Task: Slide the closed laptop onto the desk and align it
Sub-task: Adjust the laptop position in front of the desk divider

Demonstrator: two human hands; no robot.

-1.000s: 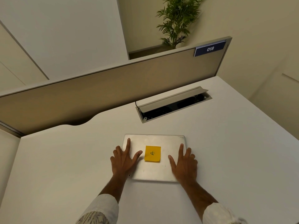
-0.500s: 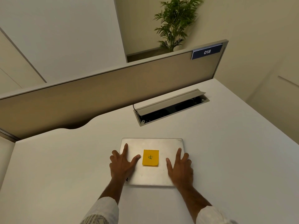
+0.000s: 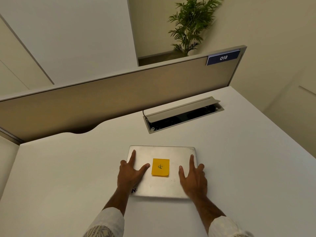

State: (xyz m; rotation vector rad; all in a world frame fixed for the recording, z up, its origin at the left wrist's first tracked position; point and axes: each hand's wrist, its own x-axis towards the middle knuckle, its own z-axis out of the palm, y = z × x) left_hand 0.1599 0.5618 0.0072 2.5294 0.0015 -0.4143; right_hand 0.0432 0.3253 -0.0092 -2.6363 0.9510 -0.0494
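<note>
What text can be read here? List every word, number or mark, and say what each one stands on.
"018": white digits on the dark blue nameplate at the top of the desk divider.
"4", or a similar handwritten mark: on the yellow sticky note stuck to the closed laptop.
"N:": end of a dark sticker on the laptop's near left corner; the rest is hidden under the left hand.

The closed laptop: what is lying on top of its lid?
On the laptop lid lie a yellow sticky note with a handwritten mark, the left hand and the right hand, both flat. The left wrist partly covers a sticker near the corner.
</note>
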